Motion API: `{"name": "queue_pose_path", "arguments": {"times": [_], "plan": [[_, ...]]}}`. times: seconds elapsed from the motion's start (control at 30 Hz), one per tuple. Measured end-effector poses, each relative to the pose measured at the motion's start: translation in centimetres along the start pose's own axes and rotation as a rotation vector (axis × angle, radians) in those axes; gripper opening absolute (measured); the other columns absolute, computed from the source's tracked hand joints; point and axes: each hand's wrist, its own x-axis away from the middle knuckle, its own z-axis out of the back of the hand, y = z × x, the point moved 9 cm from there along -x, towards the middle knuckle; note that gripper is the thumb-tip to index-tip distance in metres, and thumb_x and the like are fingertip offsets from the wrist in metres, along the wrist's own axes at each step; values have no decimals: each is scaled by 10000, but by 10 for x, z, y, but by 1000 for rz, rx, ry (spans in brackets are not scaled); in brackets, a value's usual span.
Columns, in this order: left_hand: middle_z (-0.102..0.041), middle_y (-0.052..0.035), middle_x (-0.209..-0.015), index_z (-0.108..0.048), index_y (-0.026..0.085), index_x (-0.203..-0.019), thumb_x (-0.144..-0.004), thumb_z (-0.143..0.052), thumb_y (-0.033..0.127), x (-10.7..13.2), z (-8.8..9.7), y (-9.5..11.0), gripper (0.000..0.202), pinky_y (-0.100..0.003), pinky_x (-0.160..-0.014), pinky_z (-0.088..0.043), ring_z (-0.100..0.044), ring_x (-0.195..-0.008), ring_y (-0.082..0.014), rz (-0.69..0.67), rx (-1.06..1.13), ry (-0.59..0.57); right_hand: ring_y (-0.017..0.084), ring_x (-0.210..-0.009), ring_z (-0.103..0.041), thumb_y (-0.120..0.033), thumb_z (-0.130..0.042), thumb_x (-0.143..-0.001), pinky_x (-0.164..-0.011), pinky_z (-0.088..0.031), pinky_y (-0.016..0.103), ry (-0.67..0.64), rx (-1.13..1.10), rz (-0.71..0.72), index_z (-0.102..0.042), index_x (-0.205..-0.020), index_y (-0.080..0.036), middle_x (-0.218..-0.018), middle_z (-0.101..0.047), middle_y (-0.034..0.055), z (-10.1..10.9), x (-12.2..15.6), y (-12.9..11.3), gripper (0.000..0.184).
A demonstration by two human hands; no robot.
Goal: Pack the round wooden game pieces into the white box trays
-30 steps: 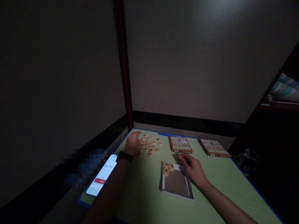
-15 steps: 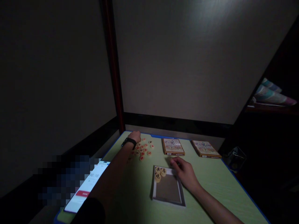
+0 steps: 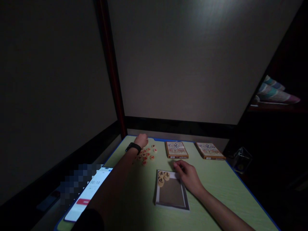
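Note:
At the far left of the table, my left hand (image 3: 141, 140), with a dark watch on its wrist, reaches over loose Chinese chess pieces (image 3: 144, 158) with red or dark characters. Its fingers are curled down, and their tips are mostly hidden. My right hand (image 3: 189, 175) rests by the upper right corner of a shallow open box tray (image 3: 172, 206). Its thumb and fingers are drawn together; anything between them is hidden. In the tray's upper left corner lie large dark-marked chess pieces (image 3: 161, 182), grouped closely.
Two flat printed boxes (image 3: 176, 149) lie toward the back and right of the green table (image 3: 216, 195). A lit phone (image 3: 84, 201) showing a timer is at the left edge, partly behind my left forearm. Walls (image 3: 178, 70) stand behind and to the left.
My left hand has shifted slightly right and farther over the scattered pieces. My right hand and the tray hold their places relative to each other; the view has moved a little.

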Motion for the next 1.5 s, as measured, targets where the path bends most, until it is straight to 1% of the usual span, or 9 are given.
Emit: {"name": "queue_pose_path", "arguments": {"times": [0.2,0.5,0.7,0.83,0.93,1.0,1.2,1.4,1.5], "plan": [[-745,-143,-1059,-739,146,-1012,-896,-501,164,8,-9,44,265,-250,-907,-489,-683,-1050,-227,-191,12,-37,211,-671,-624,-512,-458,-917,-629,-446,297,1,4,8,-676,-785,-201,-735,-709,51,-1,0,1,402],[-733,-198,-1046,-737,102,-982,-835,-606,159,5,-24,51,205,-302,-887,-520,-690,-1041,-272,-187,-38,-56,218,-688,-626,-513,-452,-905,-629,-433,300,-14,-4,-16,-662,-776,-194,-746,-705,65,-3,-1,3,403],[-740,-174,-1023,-729,114,-982,-804,-605,113,12,-8,57,217,-306,-896,-511,-686,-1036,-274,-206,6,23,213,-676,-635,-494,-456,-924,-627,-459,303,15,-19,0,-656,-783,-199,-731,-704,55,1,0,1,383],[-725,-124,-1108,-672,144,-1142,-851,-567,147,40,9,75,310,-322,-986,-479,-657,-1092,-243,-279,86,113,202,-759,-659,-403,-482,-943,-706,-517,319,129,-22,82,-637,-1027,-193,-924,-723,71,12,3,-7,274],[-728,-68,-1078,-673,185,-1094,-791,-598,92,73,17,97,326,-311,-957,-504,-662,-1049,-213,-432,379,195,200,-840,-661,-322,-509,-941,-772,-548,339,175,27,235,-565,-1175,-195,-1064,-688,97,16,8,-22,272],[-731,-45,-1024,-671,199,-1072,-741,-648,99,92,14,105,347,-281,-850,-545,-683,-934,-187,-483,654,168,211,-938,-660,-282,-518,-940,-815,-563,350,179,58,335,-522,-1239,-204,-1137,-660,113,16,12,-32,308],[-711,-27,-852,-678,165,-939,-623,-763,93,119,-14,111,335,-230,-697,-539,-667,-777,-147,-361,1163,-40,237,-1104,-645,-226,-497,-956,-910,-573,401,187,173,562,-493,-1316,-229,-1211,-657,120,14,26,-50,360],[-713,-58,-866,-662,144,-899,-571,-858,179,122,-21,99,384,-264,-726,-558,-683,-800,-160,-243,1433,-129,190,-906,-723,-226,-510,-952,-813,-604,310,223,112,494,-554,-1252,-234,-1104,-728,71,21,29,-50,303],[-714,-73,-885,-644,145,-883,-600,-854,248,118,-21,83,367,-272,-690,-572,-697,-821,-182,-184,1503,-75,187,-927,-721,-230,-530,-940,-833,-593,307,222,54,414,-546,-1248,-233,-1130,-720,71,26,27,-44,308]]}}
